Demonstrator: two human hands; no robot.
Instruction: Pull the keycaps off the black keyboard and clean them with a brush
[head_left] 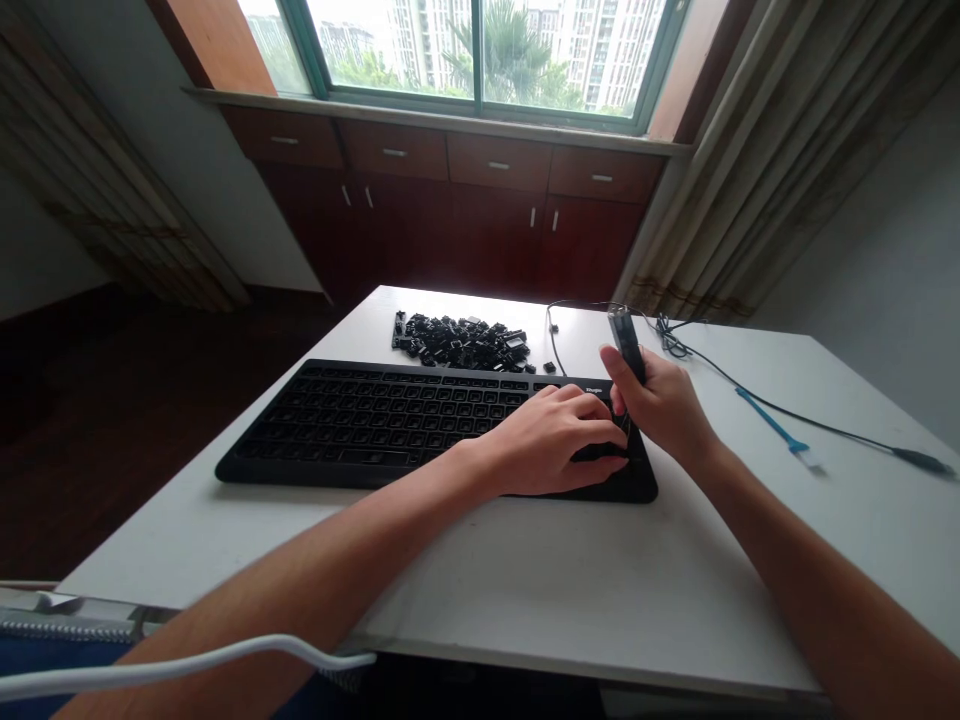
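Observation:
A black computer keyboard [360, 425] lies on the white table [675, 590], with its right end under my hands. My left hand [551, 440] rests across the keys near that end, fingers spread and curved. My right hand [660, 405] is shut on a slim black tool [627, 345], which stands nearly upright with its lower end among the keys by my left fingers. My hands hide the keyboard's right end and the tool's tip. Behind the keyboard lies a heap of loose black keycaps [457, 343].
A thin black cable [825, 425] runs across the table's right side, near a blue strip-like tool [776, 425]. A white cable [187, 660] crosses the near foreground. Dark wooden cabinets [495, 230] stand beyond the table, beneath a window [480, 50].

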